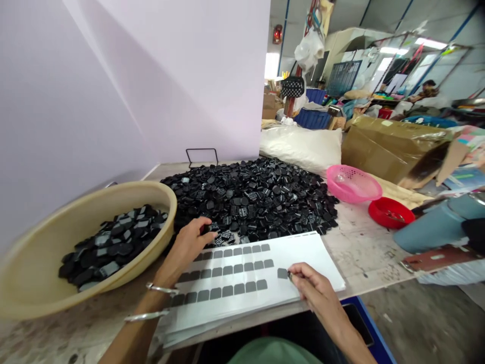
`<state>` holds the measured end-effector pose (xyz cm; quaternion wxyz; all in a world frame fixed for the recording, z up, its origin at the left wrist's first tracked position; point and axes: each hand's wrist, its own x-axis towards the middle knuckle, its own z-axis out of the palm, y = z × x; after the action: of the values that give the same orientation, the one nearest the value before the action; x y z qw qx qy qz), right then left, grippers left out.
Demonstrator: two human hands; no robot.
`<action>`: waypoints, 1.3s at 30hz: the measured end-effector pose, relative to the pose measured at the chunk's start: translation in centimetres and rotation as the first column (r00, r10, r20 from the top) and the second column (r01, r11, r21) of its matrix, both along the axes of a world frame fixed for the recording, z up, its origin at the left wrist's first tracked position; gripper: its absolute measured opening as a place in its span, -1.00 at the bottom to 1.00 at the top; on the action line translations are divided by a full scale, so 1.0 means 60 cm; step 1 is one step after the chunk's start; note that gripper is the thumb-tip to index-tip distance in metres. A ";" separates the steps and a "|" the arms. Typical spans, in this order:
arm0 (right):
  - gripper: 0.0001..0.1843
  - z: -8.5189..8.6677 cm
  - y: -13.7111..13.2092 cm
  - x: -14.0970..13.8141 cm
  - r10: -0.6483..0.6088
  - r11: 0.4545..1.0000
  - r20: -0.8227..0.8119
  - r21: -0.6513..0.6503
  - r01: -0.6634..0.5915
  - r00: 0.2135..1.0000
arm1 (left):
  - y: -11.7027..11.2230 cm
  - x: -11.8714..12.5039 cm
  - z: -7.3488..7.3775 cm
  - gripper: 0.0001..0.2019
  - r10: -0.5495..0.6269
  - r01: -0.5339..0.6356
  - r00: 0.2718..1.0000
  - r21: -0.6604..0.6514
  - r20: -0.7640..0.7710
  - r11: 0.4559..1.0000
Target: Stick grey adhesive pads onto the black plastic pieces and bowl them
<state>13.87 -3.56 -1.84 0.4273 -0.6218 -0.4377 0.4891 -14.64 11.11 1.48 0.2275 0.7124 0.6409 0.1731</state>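
My right hand [312,285] pinches a small grey sticker [282,273] by its edge, over the bare right part of a white sheet [299,253]. Rows of similar grey stickers [227,271] with rounded corners line the sheet's left part. The sheet tops a stack of papers at the table's front edge. My left hand [191,242], two bangles on its wrist, reaches to the near edge of a large heap of small black plastic pieces [250,197]. Its thumb and index finger are apart; dark pieces show behind the gap between them.
A cream basin [166,202] with black pieces stands at the left. On the right are a pink basket [354,184], a red bowl [392,212] with small items and a blue-grey bottle [435,225]. A wire stand [202,149] leans by the wall. Behind lie a white sack [303,144] and cardboard box [390,146].
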 end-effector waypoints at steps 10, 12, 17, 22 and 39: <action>-0.71 0.026 -0.028 -0.001 0.049 0.998 -0.084 0.051 -0.045 0.995 | -0.153 0.156 0.003 -0.71 0.375 0.432 0.356 -0.506 0.856 0.747; -0.71 0.030 -0.037 0.007 0.024 0.997 0.008 0.073 -0.025 1.000 | -0.168 0.171 -0.002 -0.71 0.421 0.444 0.336 -0.535 0.843 0.718; -0.73 0.031 -0.055 0.015 -0.001 0.989 0.127 0.147 -0.018 0.992 | -0.185 0.179 -0.005 -0.67 0.379 0.510 0.388 -0.538 0.840 0.672; -0.65 0.034 -0.060 0.008 0.161 0.986 -0.229 -0.010 -0.168 0.960 | -0.197 0.182 -0.009 -0.65 0.186 0.599 0.523 -0.514 0.832 0.613; -0.54 0.013 -0.063 0.021 0.239 0.950 -0.316 -0.120 -0.288 0.918 | -0.200 0.191 -0.029 -0.64 0.181 0.586 0.487 -0.474 0.854 0.658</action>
<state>15.13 -7.33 -1.05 0.3658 -0.5090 -0.4065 0.6647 -3.15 -0.91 -0.23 0.7903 0.4576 0.3551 0.1999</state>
